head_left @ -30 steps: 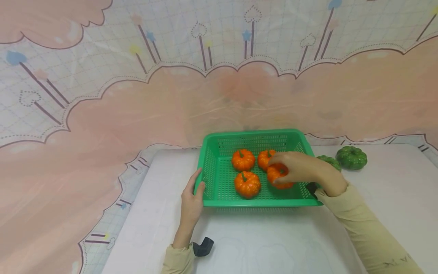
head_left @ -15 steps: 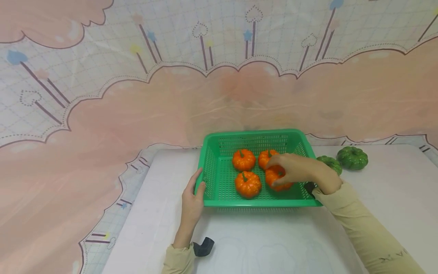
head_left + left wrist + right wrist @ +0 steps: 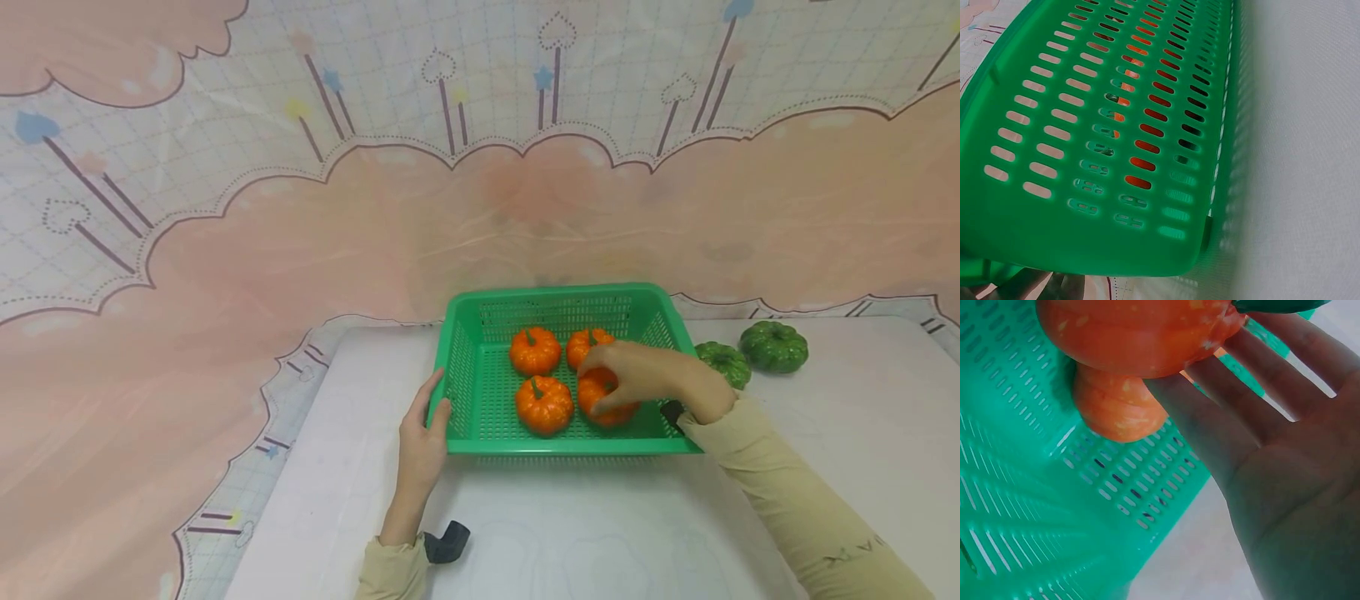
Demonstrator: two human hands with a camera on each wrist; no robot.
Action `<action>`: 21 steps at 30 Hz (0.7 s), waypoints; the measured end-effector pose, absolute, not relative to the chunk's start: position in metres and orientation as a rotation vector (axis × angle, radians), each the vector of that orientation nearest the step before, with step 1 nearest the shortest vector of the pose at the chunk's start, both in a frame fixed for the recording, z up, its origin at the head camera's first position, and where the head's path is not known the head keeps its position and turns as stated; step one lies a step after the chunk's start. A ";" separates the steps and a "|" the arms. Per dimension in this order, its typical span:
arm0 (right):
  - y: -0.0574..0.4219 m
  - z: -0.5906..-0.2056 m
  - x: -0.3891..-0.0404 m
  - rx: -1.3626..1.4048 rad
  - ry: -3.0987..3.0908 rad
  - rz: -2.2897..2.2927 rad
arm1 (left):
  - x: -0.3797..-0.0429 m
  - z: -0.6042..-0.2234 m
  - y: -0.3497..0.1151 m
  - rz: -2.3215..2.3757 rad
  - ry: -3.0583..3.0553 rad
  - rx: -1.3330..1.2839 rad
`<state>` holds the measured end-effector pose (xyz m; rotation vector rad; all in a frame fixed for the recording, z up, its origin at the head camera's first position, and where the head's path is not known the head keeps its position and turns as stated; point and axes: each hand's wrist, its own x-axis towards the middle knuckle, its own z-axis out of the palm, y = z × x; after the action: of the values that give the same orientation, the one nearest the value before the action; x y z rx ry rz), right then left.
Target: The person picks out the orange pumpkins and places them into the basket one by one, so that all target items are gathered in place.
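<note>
Inside the green plastic basket (image 3: 570,447), my right hand (image 3: 648,372) holds an orange toy pumpkin (image 3: 619,414) at the front right, thumb and fingers around its sides. In the right wrist view the fingers reach along this pumpkin (image 3: 1129,337), and its green stem shows at the top. Three more orange pumpkins are in the basket: one at back left (image 3: 535,350), one at front left (image 3: 543,407), and one at back right (image 3: 587,343), partly covered by the right hand. My left hand (image 3: 422,442) grips the basket's left rim, its fingertips hidden beyond the wall.
Right of the basket, two green pumpkins, a nearer one (image 3: 724,364) and a farther one (image 3: 774,347), rest on the white table (image 3: 570,533). A black wrist mount (image 3: 447,542) juts from the left sleeve. A patterned cloth backdrop (image 3: 540,225) rises behind.
My right hand has moved slightly left and toward me, lowering the pumpkin toward the basket's floor beside the front left one. The left hand has stayed on the rim.
</note>
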<state>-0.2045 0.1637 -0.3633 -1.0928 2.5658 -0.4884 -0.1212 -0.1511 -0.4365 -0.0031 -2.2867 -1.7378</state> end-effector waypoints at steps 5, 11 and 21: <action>0.164 -0.367 -0.206 -1.080 2.562 -0.483 | -0.121 -0.435 -0.151 -1.749 -2.282 -0.011; 0.163 -0.371 -0.209 -1.076 2.545 -0.494 | -0.120 -0.434 -0.151 -1.743 -2.289 -0.014; 0.163 -0.373 -0.211 -1.059 2.530 -0.480 | -0.120 -0.436 -0.151 -1.722 -2.291 -0.008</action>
<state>-0.2106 0.1627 -0.3729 -1.0594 2.5299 -0.4804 -0.1204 -0.1511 -0.4359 -0.0081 -2.2912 -1.7219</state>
